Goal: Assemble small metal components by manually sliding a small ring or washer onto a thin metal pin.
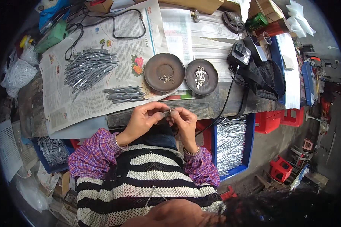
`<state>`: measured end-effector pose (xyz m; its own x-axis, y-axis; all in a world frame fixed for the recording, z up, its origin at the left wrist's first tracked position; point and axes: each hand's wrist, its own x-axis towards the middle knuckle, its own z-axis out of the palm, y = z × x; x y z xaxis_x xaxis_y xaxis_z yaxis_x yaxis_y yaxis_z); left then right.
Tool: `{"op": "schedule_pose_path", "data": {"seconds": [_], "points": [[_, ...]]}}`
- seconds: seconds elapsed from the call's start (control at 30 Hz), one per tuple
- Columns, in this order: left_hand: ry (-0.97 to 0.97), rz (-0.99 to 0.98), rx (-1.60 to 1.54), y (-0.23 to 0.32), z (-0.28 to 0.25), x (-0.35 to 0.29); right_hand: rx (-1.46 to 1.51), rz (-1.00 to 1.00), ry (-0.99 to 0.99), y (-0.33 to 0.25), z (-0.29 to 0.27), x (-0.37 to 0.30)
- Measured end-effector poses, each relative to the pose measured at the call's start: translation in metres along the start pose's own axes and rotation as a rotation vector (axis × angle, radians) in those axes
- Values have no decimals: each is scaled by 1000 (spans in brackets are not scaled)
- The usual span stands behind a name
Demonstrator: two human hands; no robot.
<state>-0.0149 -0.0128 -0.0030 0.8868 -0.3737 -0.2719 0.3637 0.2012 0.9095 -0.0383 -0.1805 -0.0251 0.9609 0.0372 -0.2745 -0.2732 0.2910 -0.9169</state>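
Just past the table's front edge, my left hand and my right hand meet, fingertips pinched together. Between them is a small metal piece, mostly covered by the fingers, so its kind is unclear. Beyond my hands stand two round brown dishes: the left dish has tiny metal pins in it, the right dish small shiny metal bits. A small row of slim grey metal pieces lies on newspaper near my left hand, with a larger heap behind it.
A black cable loops over the newspaper. At right are a small black device with a hanging cord and a black mesh bag. Blue trays of slim metal parts flank me below the table. Red stools stand at right.
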Motion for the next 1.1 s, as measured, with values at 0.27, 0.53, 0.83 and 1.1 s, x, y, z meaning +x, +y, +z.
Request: {"op": "schedule_pose_path", "data": {"seconds": [0.27, 0.53, 0.83, 1.1], "points": [[-59, -56, -66, -1, -4, 2, 26, -1, 30, 0, 0, -1], [-61, -46, -22, -4, -5, 0, 10, -3, 45, 3, -1, -5], [107, 502, 820, 40, -43, 5, -3, 19, 22, 0, 8, -6], [105, 505, 1253, 43, -83, 15, -135, -29, -7, 2, 11, -6]]}}
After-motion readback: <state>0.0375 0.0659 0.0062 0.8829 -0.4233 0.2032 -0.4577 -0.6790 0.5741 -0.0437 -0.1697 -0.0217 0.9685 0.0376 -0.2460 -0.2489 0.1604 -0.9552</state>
